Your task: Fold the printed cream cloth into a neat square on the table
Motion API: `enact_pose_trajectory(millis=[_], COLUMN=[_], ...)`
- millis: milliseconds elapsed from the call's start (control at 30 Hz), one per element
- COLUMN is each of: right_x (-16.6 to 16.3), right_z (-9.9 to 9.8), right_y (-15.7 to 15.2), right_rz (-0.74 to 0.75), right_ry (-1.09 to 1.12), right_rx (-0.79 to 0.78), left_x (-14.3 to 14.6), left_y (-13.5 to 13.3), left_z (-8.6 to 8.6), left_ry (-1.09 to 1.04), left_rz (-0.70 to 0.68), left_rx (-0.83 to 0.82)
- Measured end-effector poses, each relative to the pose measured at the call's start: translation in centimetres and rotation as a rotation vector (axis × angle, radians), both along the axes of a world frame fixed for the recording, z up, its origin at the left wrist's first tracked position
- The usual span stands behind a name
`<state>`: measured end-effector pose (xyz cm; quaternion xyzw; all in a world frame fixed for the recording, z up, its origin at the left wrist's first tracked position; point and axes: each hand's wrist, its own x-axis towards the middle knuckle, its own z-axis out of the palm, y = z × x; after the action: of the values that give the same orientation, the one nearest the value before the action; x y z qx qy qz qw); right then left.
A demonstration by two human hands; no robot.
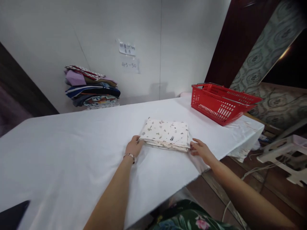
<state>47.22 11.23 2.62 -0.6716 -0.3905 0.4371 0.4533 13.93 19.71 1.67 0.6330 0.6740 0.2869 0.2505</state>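
Note:
A cream cloth with small printed figures [165, 131] lies folded into a flat, layered rectangle on the white-covered table [72, 166]. At its near left corner, my left hand [134, 147] has its fingers closed on the edge; a bracelet circles that wrist. My right hand [201, 150] is beside the right edge, fingers spread, with the fingertips at or very close to the layers. Parts of the left fingers are hidden by the cloth and the hand itself.
A red plastic basket [216, 103] stands at the table's right end. Folded fabrics [93, 88] are piled by the wall at back left. A dark flat object [14, 214] lies at the near left. A white stool [287, 153] and cables are on the floor at right.

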Motion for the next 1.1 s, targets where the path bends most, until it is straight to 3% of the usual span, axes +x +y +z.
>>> enact_pose_trajectory(millis=[267,533,667,933,1100], right_x=[-0.3,-0.1,-0.3,-0.1,-0.9], right_z=[1.3,1.0,1.0,0.6,1.0], right_y=[2.1,3.5,3.2,2.6,2.6], right_rz=[0.03,0.127,0.099,0.1,0.138], right_ry=[0.124,0.063,0.006,0.113,0.129], right_rx=[-0.144,-0.184,-0.107,-0.035,0.033], left_x=[0.6,-0.3,-0.6,-0.2,-1.1], left_y=[0.6,2.0,2.1,-0.2,-2.3], left_z=[0.5,-0.1,0.4,1.5,2.1], left_ry=[0.076,-0.146,-0.189,-0.268,-0.583], left_rz=[0.085,0.123,0.081,-0.024,0.041], left_rx=[-0.047,-0.158,-0.253,-0.31,-0.303])
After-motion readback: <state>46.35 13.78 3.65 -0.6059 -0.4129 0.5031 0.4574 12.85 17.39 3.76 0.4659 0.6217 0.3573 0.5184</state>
